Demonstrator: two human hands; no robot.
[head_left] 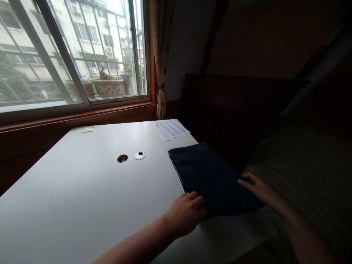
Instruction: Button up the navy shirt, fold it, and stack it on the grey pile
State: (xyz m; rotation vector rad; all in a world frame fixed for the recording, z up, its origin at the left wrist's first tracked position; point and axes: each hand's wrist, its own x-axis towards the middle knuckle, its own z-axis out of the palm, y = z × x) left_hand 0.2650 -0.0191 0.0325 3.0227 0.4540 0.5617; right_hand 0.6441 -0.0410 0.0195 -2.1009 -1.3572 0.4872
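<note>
A dark navy folded cloth, possibly a garment, lies along the right side of the white table. Its left edge shows layers with a thin pale line. My left hand is closed on the cloth's near left corner, knuckles up and fingertips hidden. At the cloth's right edge, my right hand has the edge between thumb and fingers; the dim light hides part of this grip.
Printed sheets lie at the table's far right corner, and a yellow sticky note at the far left. A round cable hole is beside its loose cover. A barred window and curtain stand behind.
</note>
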